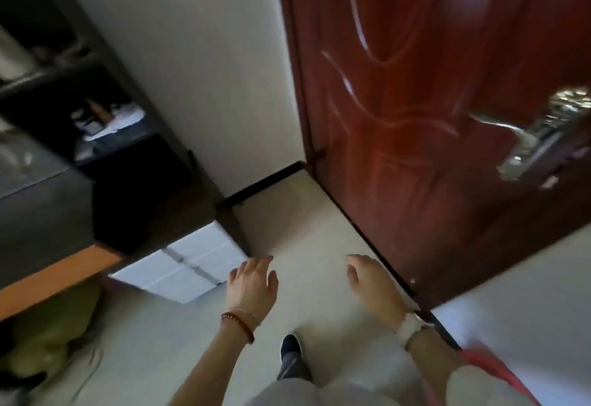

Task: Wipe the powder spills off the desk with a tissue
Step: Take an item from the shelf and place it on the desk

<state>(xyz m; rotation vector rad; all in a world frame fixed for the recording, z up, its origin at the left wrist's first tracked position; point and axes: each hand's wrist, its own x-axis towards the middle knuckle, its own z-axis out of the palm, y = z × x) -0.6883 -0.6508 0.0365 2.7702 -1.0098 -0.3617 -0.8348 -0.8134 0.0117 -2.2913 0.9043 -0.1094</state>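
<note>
While blurred by motion, view tilted, looking down at pale tiled floor [307, 236]. Left hand [252, 284] out in front, palm down, fingers [256, 265] loosely spread, holding nothing; red bead bracelet [238, 325] plus thin chain on wrist. Right hand [374, 284] also forward, palm down, fingers [359, 260] slightly curled and apart, empty; white watch [411, 325] on wrist. Both hands hover over floor, well apart from each other, touching nothing.

No tissue visible, no powder spill visible. Dark table [41, 214] with orange edge strip at far left, top surface grey and too blurred to tell what lies on it. Dark shelf unit [64, 63] behind it, against white wall [198, 63], shelves holding indistinct items, some white sheets among them. White ribbed box [182, 268] on floor beside base of shelf unit, just left of left hand. Green bag [54, 322] slumped under table edge, lower left.

Reddish-brown wooden door [431, 118] at right, shut against frame, chrome lever handle [524, 137] near right edge. Black skirting [265, 182] along wall base. One dark shoe [291, 346] on floor between forearms, grey trouser leg above it. Pink-red object [499, 373] at lower right by right forearm, too blurred to identify.
</note>
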